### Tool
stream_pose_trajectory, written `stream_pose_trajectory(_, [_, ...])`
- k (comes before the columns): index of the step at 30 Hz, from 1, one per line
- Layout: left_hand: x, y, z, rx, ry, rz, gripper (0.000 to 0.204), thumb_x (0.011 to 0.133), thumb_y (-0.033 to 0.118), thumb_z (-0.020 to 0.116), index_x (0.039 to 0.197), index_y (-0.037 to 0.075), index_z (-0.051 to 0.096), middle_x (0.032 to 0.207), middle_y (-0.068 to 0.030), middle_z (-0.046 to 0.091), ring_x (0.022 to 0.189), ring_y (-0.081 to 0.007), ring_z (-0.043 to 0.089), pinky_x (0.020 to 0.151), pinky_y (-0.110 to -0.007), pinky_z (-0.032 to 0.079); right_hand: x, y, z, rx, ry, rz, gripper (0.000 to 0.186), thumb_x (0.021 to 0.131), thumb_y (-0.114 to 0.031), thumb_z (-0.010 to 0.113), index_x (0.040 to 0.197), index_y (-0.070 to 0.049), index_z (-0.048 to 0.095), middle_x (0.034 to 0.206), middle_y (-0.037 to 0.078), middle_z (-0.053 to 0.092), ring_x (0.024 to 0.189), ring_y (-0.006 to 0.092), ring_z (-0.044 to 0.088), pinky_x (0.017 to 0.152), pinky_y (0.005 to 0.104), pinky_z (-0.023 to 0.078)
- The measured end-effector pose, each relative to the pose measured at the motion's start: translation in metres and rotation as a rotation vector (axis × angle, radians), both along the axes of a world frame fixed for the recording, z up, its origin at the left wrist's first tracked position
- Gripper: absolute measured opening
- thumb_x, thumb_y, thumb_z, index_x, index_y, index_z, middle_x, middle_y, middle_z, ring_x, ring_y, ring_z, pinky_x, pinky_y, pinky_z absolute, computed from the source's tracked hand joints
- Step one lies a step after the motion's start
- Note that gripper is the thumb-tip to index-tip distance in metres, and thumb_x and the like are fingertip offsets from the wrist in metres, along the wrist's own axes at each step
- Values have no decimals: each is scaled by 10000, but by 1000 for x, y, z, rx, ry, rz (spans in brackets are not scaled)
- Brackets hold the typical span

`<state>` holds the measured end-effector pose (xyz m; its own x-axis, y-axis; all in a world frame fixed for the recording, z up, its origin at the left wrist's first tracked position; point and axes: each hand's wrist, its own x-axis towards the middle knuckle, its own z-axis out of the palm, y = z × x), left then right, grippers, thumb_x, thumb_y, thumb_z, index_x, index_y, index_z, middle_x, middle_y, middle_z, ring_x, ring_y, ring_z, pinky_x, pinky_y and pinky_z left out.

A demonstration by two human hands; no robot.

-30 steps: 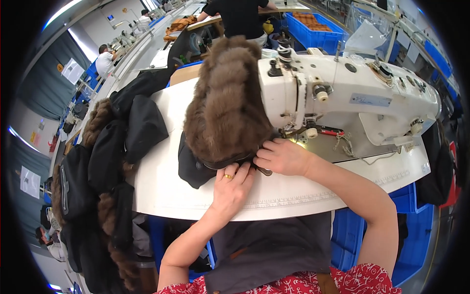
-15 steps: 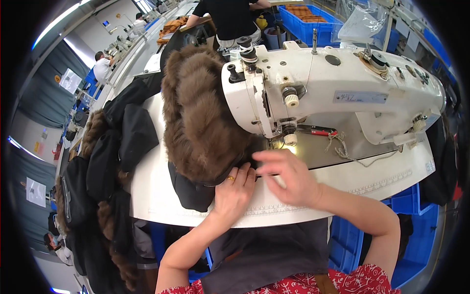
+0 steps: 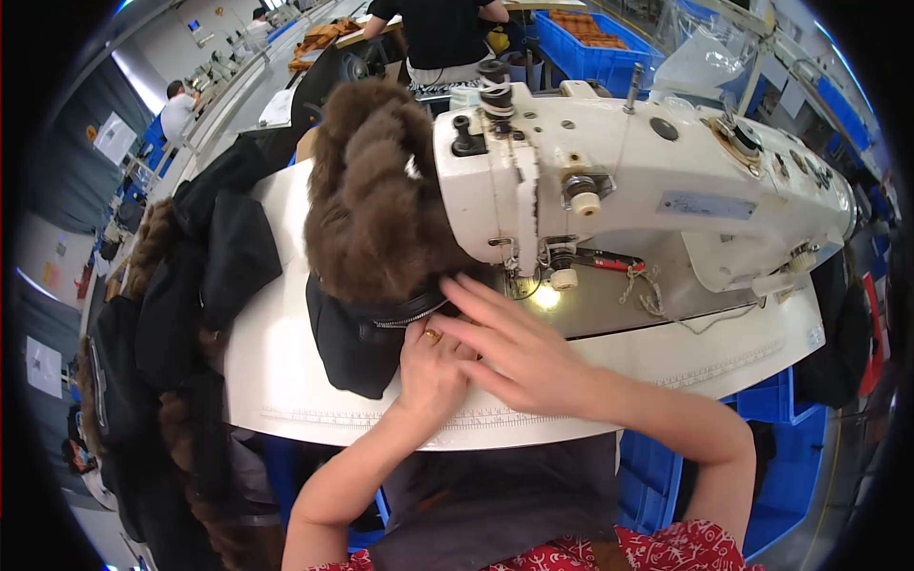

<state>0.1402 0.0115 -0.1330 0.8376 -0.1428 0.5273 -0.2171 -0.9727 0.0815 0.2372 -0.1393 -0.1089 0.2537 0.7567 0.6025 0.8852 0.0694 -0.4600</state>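
Observation:
A black garment piece (image 3: pixel 347 347) with a thick brown fur trim (image 3: pixel 381 214) lies bunched on the bed left of the white sewing machine's needle area (image 3: pixel 524 281). A silver zipper (image 3: pixel 409 316) runs along its black edge below the fur. My left hand (image 3: pixel 433 376), with a gold ring, is closed at the garment's near right edge, fingertips partly hidden. Over it reaches my right hand (image 3: pixel 519 352), fingers stretched out and touching the garment beside the zipper. The machine's lamp lights the plate just right of the needle.
Red-handled snippers (image 3: pixel 614 260) with a cord lie under the machine arm (image 3: pixel 657 162). More black fur-trimmed garments (image 3: pixel 181 314) hang over the left side. Blue bins (image 3: pixel 781 457) stand below right. A person in black (image 3: pixel 447 33) sits beyond the machine.
The garment has turned and shifted slightly, so more of the zipper shows. My right hand has come down and left, from beside the needle onto the garment and over my left hand.

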Motion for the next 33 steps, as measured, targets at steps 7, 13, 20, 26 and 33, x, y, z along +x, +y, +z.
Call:
stream_pose_trajectory(7, [21, 1, 1, 56, -131, -13, 164, 739, 96, 726, 882, 32, 677, 974, -76, 693, 789, -218, 593, 809, -360, 454, 47, -41, 5, -68, 1323, -372, 230, 908, -102, 573, 1088, 42, 579, 804, 102, 666, 589, 145, 616, 480, 282, 502])
stream_pose_trajectory(13, [19, -3, -2, 60, -110, 12, 205, 725, 93, 738, 912, 34, 680, 971, -69, 691, 790, -217, 590, 819, -369, 451, 67, -49, -19, 116, 1509, 42, 111, 879, -91, 580, 955, -10, 574, 671, 87, 603, 469, 89, 510, 417, 234, 403])
stream_pose_trajectory(20, [21, -8, 2, 69, -119, 24, 225, 705, 88, 744, 915, 37, 680, 964, -63, 682, 784, -213, 583, 815, -366, 449, 34, -25, -31, -136, 270, -326, 211, 928, -261, 636, 950, -52, 657, 662, 72, 644, 506, 147, 583, 479, 285, 439])
stream_pose_trajectory(26, [14, -12, 3, 149, -96, -14, 300, 687, 90, 666, 969, -9, 673, 983, -108, 660, 803, -229, 581, 820, -374, 467, 30, -1, -30, -173, 293, -301, 212, 893, -268, 641, 905, -57, 668, 669, 94, 667, 544, 287, 637, 541, 395, 518])
stream_pose_trajectory(33, [5, -24, 5, 172, -59, 4, 316, 697, 90, 624, 987, -26, 672, 1012, -118, 648, 830, -231, 570, 833, -382, 458, 27, -2, -38, -284, -212, -310, 183, 861, -228, 644, 872, -45, 639, 755, 127, 683, 584, 254, 665, 521, 379, 527])
